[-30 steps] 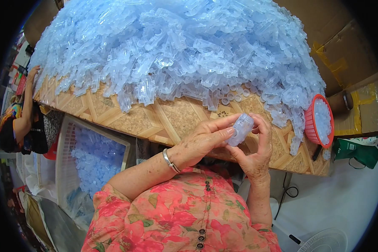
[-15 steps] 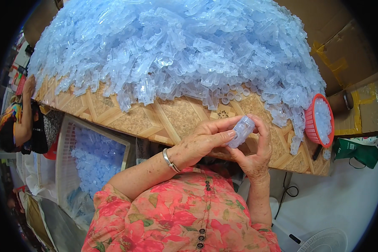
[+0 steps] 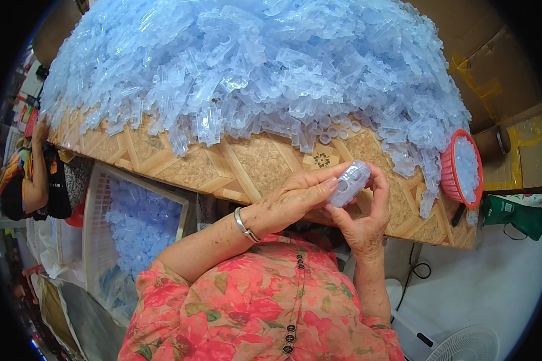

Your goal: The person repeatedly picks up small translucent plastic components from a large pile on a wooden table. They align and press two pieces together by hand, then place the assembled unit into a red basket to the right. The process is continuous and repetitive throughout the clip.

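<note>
Clear plastic piece [image 3: 350, 183] right of frame centre, above near edge of desk [image 3: 253, 161]; long axis slants lower left to upper right. Left hand [image 3: 296, 195] pinches from left, right hand [image 3: 366, 225] from right; both touching.

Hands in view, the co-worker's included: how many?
3: the wearer's left hand and right hand, both on clear plastic, and a co-worker's hand by the left end of the table; another may be hidden.
</note>
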A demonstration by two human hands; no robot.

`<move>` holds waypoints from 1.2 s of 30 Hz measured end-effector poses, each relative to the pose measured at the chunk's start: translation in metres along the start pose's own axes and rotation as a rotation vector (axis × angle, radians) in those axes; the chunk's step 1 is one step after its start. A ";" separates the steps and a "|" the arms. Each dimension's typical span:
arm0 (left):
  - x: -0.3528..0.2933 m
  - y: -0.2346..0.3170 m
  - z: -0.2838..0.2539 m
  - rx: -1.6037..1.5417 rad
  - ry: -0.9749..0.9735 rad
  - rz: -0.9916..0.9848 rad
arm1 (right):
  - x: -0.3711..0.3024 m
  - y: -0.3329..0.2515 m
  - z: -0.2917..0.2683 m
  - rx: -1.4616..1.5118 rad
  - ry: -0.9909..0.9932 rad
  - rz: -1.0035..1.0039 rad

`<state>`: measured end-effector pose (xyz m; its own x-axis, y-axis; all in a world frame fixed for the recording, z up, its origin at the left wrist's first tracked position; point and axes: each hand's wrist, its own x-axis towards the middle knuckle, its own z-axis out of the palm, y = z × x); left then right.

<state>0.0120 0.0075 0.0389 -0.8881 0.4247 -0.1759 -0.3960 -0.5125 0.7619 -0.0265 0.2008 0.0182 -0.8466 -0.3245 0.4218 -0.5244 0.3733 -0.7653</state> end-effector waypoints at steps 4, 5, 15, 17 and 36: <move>0.001 0.002 0.001 0.010 0.027 -0.011 | -0.003 0.000 0.002 0.026 -0.001 0.068; 0.002 0.001 0.002 0.019 0.035 -0.003 | -0.004 0.001 0.004 0.048 0.000 0.094; 0.003 -0.006 -0.002 -0.115 -0.059 0.010 | -0.004 -0.001 0.009 0.294 0.077 0.187; 0.002 0.000 -0.002 -0.078 -0.050 -0.018 | -0.004 -0.003 0.010 0.395 0.065 0.245; -0.001 -0.002 0.014 0.001 0.037 0.073 | -0.011 0.008 0.015 0.271 0.078 0.069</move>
<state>0.0168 0.0181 0.0465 -0.9224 0.3588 -0.1428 -0.3300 -0.5405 0.7739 -0.0206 0.1947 0.0002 -0.8893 -0.2348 0.3925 -0.4310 0.1432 -0.8909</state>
